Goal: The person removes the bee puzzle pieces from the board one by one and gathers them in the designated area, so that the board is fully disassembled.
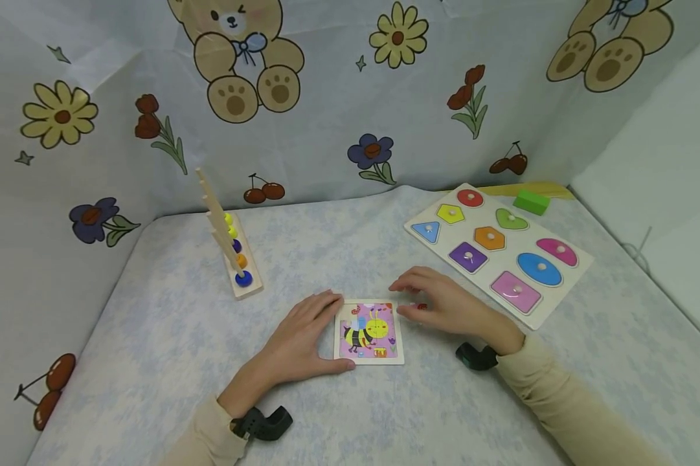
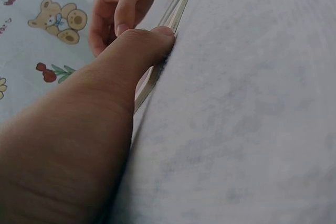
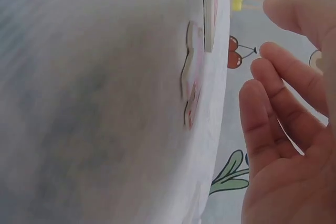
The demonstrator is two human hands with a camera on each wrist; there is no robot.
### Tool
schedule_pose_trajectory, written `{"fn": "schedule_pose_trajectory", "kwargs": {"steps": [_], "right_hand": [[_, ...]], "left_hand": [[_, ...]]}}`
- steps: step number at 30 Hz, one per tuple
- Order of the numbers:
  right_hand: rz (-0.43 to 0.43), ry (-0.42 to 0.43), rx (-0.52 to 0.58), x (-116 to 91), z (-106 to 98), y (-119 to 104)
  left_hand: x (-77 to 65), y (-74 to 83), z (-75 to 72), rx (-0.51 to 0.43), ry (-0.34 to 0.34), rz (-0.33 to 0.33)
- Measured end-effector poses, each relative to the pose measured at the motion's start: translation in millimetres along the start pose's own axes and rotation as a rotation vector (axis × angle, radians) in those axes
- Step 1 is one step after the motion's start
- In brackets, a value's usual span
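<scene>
A small square jigsaw puzzle (image 1: 366, 330) with a bee picture lies flat in its pale frame on the table. My left hand (image 1: 303, 336) holds its left side, fingertips at the upper left corner and thumb along the bottom edge. To the right of the puzzle is my right hand (image 1: 443, 304), its fingers parted and loosely bent with nothing between them. In the right wrist view, loose jigsaw pieces (image 3: 193, 64) lie on the table beside the puzzle frame (image 3: 209, 19), apart from the fingers. In the head view the right hand mostly hides them.
A wooden peg stand (image 1: 247, 259) with yellow, blue and orange beads stands at the left. At the right lies a shape board (image 1: 472, 259) with coloured knobbed shapes. Behind it is a green block (image 1: 531, 202). A patterned cloth (image 1: 326, 97) hangs along the back.
</scene>
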State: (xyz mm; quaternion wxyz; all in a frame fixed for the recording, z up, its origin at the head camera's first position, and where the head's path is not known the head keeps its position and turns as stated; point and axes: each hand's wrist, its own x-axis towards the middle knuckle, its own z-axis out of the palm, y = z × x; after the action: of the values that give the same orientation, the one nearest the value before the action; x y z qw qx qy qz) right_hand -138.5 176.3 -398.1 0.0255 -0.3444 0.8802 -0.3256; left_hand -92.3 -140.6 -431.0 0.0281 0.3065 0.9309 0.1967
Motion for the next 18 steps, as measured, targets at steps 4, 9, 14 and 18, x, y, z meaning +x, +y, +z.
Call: {"fn": "schedule_pose_trajectory", "kwargs": {"steps": [4,9,14,18], "right_hand": [[0.004,-0.024,0.000,8,4,-5],[0.008,-0.061,0.010,16,7,-13],[-0.005,-0.083,0.022,22,12,-19],[-0.010,-0.097,0.030,26,16,-23]], "left_hand": [[0.2,-0.1,-0.4,0.011,-0.002,-0.001],[0.2,-0.2,0.2,0.009,0.002,0.001],[0.0,-0.5,0.6,0.008,0.005,0.002],[-0.2,-0.7,0.9,0.001,0.010,0.004]]}}
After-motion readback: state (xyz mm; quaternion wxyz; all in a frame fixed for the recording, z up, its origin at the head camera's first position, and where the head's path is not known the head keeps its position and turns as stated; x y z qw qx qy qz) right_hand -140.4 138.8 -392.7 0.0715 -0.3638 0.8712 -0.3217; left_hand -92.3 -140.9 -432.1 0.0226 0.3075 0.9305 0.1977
